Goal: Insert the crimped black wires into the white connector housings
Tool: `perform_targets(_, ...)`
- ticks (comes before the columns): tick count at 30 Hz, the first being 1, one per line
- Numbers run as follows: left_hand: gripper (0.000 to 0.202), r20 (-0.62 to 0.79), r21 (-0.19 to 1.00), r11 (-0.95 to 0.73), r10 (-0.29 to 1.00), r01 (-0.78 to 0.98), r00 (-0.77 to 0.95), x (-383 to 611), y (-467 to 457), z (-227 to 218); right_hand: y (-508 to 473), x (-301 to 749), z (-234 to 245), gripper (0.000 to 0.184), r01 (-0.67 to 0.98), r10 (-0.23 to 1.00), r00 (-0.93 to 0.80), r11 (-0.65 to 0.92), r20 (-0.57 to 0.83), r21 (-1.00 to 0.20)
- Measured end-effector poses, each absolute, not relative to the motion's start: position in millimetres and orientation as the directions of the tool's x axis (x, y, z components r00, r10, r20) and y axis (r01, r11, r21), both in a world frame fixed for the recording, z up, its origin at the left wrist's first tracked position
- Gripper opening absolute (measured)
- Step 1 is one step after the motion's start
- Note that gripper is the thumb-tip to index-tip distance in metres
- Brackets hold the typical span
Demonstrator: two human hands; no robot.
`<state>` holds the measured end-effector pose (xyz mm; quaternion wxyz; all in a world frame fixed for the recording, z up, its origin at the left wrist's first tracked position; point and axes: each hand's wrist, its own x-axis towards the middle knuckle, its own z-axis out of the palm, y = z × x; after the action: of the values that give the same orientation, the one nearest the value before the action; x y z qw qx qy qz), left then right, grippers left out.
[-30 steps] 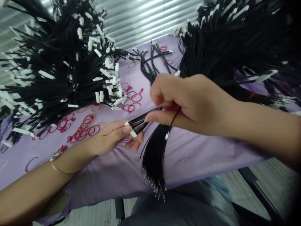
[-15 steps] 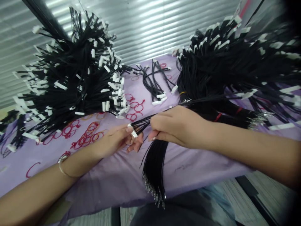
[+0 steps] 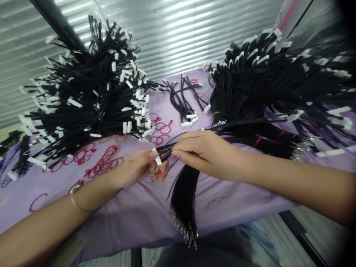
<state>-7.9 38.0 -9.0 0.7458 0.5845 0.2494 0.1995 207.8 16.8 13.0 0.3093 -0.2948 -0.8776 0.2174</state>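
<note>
On your left, a heap of black cables (image 3: pixel 83 100) covers the purple cloth (image 3: pixel 133 207). Another heap (image 3: pixel 264 85) lies on the right, with red rubber bands (image 3: pixel 102 161) near the left one and a corrugated shutter (image 3: pixel 180 33) far behind.

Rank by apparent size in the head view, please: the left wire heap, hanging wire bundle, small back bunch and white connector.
1. left wire heap
2. hanging wire bundle and small back bunch: alike; the bunch lies farther off
3. white connector

Left hand (image 3: pixel 136 168): thin shiny bracelet (image 3: pixel 75 192) at the wrist, lower left of the frame.
Lap: dark grey clothes (image 3: pixel 211 254), bottom middle.
</note>
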Motion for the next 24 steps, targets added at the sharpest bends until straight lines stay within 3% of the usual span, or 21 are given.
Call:
perform_targets(7, 0.042, -0.128, 0.975, 0.223, 0.529, 0.008, 0.839, -10, 39, -11, 19, 217, 18, 0.022, 0.390, 0.768, -0.485, 0.618, 0.418, -0.682)
perform_targets(9, 0.042, -0.131, 0.976, 0.219, 0.520, 0.016, 0.844, -11, 39, -10, 19, 217, 18, 0.018, 0.395, 0.740, -0.510, 0.654, 0.438, -0.645)
perform_targets(14, 0.042, -0.123, 0.984, 0.174, 0.500, 0.040, 0.857, -13, 38, -7, 14, 209, 11, 0.012, 0.492, 0.645, -0.499, 0.761, 0.578, -0.424)
perform_targets(24, 0.042, -0.096, 0.992, 0.113, 0.459, 0.049, 0.883, -16, 38, -9, 12, 204, 10, 0.012, 0.477, 0.681, -0.438, 0.730, 0.588, -0.490)
